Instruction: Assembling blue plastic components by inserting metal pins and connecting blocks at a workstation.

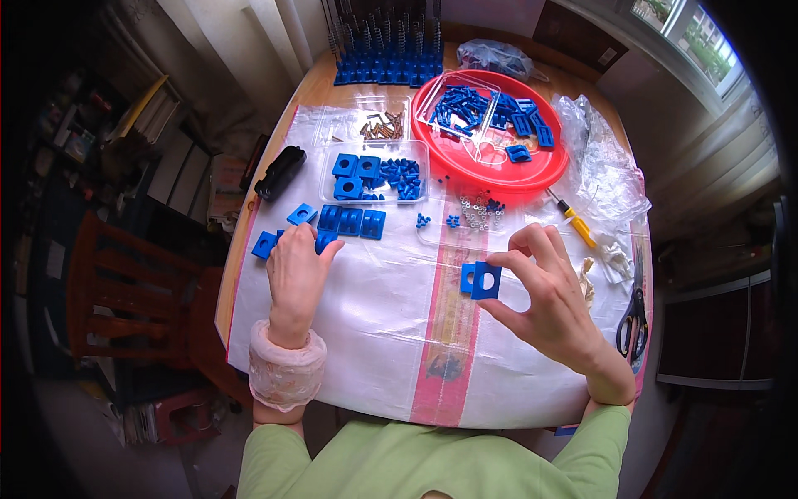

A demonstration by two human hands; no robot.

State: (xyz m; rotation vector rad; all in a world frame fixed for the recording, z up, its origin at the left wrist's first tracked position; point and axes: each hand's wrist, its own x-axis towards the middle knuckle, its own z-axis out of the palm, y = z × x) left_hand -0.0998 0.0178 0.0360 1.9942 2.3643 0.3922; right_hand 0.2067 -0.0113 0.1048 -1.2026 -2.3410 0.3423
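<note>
My right hand (540, 283) pinches a blue plastic bracket (499, 283) between thumb and fingers, above the covered table. Two flat faces of it show, each with a round hole. At the left, my left hand (297, 264) is lowered over several blue pieces, its fingertips partly hidden. A blue plastic piece (326, 242) shows between its thumb and forefinger. Touching distance away lie a loose blue square with a hole (302, 214), another blue piece (263, 244) and a row of blue blocks (351, 222).
Beyond are a clear box (427, 179) of blue parts, brass-coloured screws (382, 126) and a red tray (532, 176) with blue parts. White rings (478, 214) lie mid-table. A yellow-handled screwdriver (580, 226), scissors (632, 328) and crumpled plastic (603, 166) lie right; a black case (281, 173) left.
</note>
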